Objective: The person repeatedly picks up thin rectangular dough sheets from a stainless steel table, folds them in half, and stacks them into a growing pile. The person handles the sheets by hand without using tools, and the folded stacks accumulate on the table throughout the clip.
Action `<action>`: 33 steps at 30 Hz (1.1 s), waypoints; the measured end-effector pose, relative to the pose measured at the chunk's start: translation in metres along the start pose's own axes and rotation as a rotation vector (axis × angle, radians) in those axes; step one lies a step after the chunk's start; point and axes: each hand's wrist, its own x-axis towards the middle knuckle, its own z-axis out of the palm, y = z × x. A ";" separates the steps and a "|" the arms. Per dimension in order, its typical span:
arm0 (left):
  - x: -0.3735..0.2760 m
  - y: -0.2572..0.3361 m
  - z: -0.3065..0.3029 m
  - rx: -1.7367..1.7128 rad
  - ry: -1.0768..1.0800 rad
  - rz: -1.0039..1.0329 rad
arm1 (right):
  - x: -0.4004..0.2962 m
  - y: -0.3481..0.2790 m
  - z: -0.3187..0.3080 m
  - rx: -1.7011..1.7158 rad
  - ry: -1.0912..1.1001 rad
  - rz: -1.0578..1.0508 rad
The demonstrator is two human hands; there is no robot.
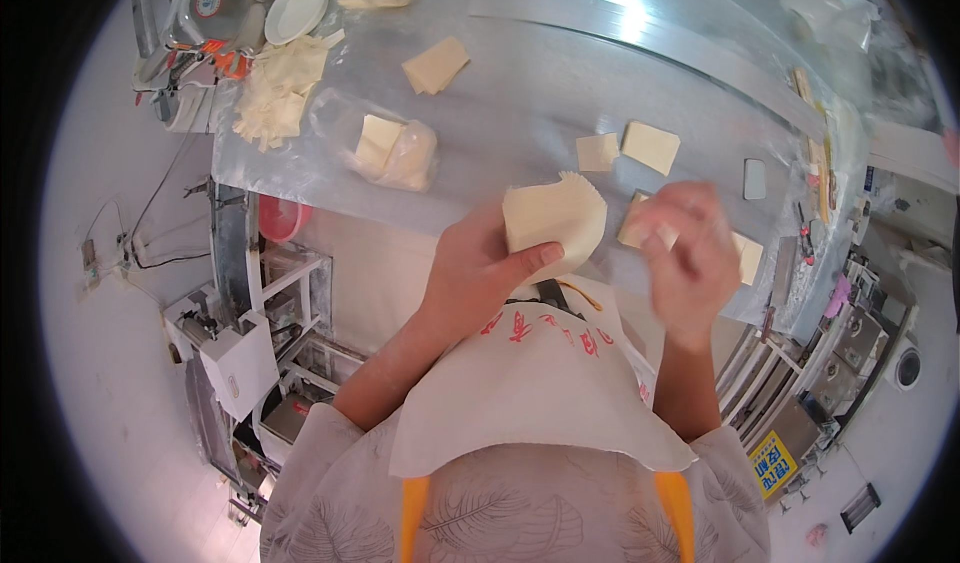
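My left hand [472,263] grips a thick stack of thin, pale dough wrappers [555,218], its thumb across the lower face. The stack bends, and its upper edges fan out. To the right, my right hand [694,263] is blurred, its fingers curled over the table edge side. A pale bit shows at its fingertips; whether it is held is unclear. Partly behind those fingers lies a small wrapper stack [632,224]. Another stack [748,259] peeks out right of the hand. Farther back rest a squared stack [651,147] and a thin square piece [598,152].
The metal table [517,112] carries a plastic bag [416,158] with wrappers, a loose stack [436,65] and dough scraps [281,86]. A white bowl [298,9] stands back left. On the right are a small flat rectangular object [754,179] and a long blade [784,274].
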 end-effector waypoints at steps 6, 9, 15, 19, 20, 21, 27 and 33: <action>0.000 0.008 -0.005 0.081 -0.082 0.182 | 0.005 -0.040 0.026 -0.231 -0.011 -0.355; 0.002 0.010 -0.016 0.144 -0.095 0.252 | 0.006 -0.048 0.031 -0.278 0.012 -0.379; 0.007 0.013 -0.040 0.253 -0.117 0.329 | 0.011 -0.064 0.045 -0.346 0.008 -0.406; 0.009 0.014 -0.053 0.199 -0.160 0.345 | 0.016 -0.073 0.057 -0.372 -0.007 -0.384; 0.009 0.016 -0.056 0.175 -0.173 0.339 | 0.017 -0.074 0.060 -0.377 -0.012 -0.375; 0.009 0.017 -0.059 0.112 -0.197 0.289 | 0.019 -0.075 0.064 -0.380 -0.014 -0.378; 0.009 0.021 -0.078 -0.091 -0.283 0.144 | 0.031 -0.078 0.082 -0.407 -0.057 -0.405; 0.013 0.025 -0.093 -0.004 -0.257 0.077 | 0.041 -0.074 0.095 -0.422 -0.090 -0.434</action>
